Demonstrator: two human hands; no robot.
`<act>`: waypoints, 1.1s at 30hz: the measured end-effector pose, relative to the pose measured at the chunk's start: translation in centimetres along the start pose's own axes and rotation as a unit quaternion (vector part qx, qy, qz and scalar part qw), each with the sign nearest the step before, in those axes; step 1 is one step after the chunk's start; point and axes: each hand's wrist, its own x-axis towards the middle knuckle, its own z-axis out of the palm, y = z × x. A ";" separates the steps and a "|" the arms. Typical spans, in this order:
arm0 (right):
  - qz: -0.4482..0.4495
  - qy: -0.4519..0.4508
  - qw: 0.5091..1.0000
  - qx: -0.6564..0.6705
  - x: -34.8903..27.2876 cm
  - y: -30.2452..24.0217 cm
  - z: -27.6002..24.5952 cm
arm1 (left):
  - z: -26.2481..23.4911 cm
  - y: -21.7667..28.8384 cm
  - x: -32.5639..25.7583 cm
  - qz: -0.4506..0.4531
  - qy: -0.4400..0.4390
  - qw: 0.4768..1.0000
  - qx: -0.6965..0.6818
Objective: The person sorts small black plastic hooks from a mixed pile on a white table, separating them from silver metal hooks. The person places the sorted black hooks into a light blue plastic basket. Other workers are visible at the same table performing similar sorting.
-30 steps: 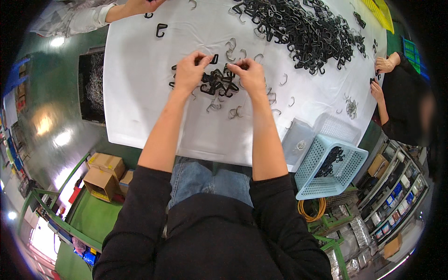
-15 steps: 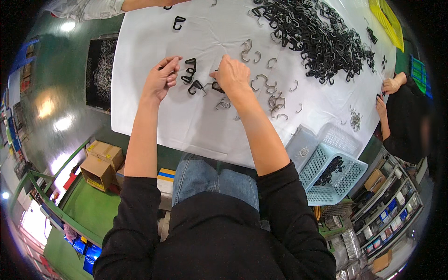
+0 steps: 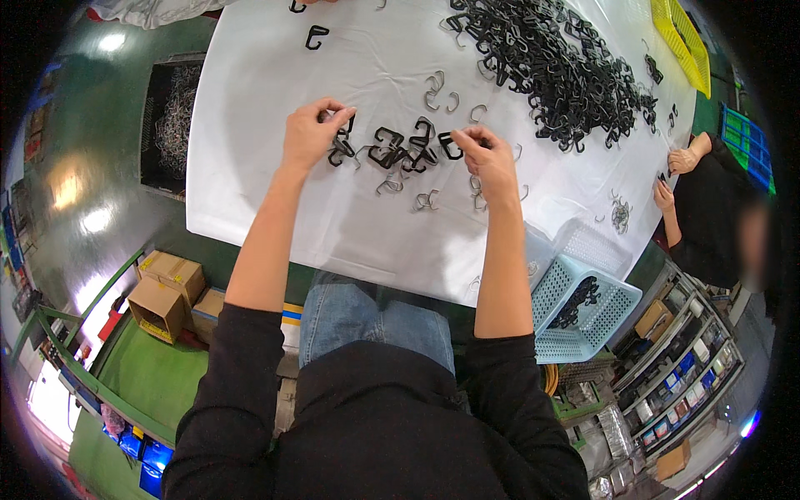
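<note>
Two hands pinching black clips at the middle of a white desk.

The left hand (image 3: pixel 310 133) pinches a black clip (image 3: pixel 340 150) at its fingertips; the right hand (image 3: pixel 490 158) nips another clip (image 3: pixel 450 146), both fingers narrow. Between them, centre frame, lies a small cluster of clips (image 3: pixel 400 150), its long axis running left to right from hand to hand, about equally near both. Loose wire hooks (image 3: pixel 433 83) lie just above. The big pile of clips (image 3: pixel 550 58) fills the upper right, nearer the right hand. Bare desk (image 3: pixel 250 183) lies open at left; a blue basket (image 3: pixel 583 308) sits off the near edge, lower right.
</note>
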 end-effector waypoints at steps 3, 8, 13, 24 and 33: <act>-0.031 -0.050 0.979 0.194 -1.6 0.5 -1.6 | -2.5 -0.4 -0.9 -0.072 -0.109 0.947 -0.292; -0.062 -0.130 0.883 0.446 -2.2 0.1 -1.9 | -4.6 -1.5 -2.1 -0.088 -0.172 0.827 -0.528; -0.038 -0.104 0.986 -0.123 -0.6 0.8 2.5 | -2.2 -2.8 -1.8 -0.075 -0.183 0.711 -0.675; -0.037 -0.102 0.985 -0.132 -1.2 1.7 3.6 | -1.5 -3.0 -3.5 -0.083 -0.123 0.603 -0.784; -0.046 -0.033 0.990 -0.126 -2.6 0.9 -0.8 | -0.9 -3.7 -4.2 -0.094 0.019 0.994 -0.059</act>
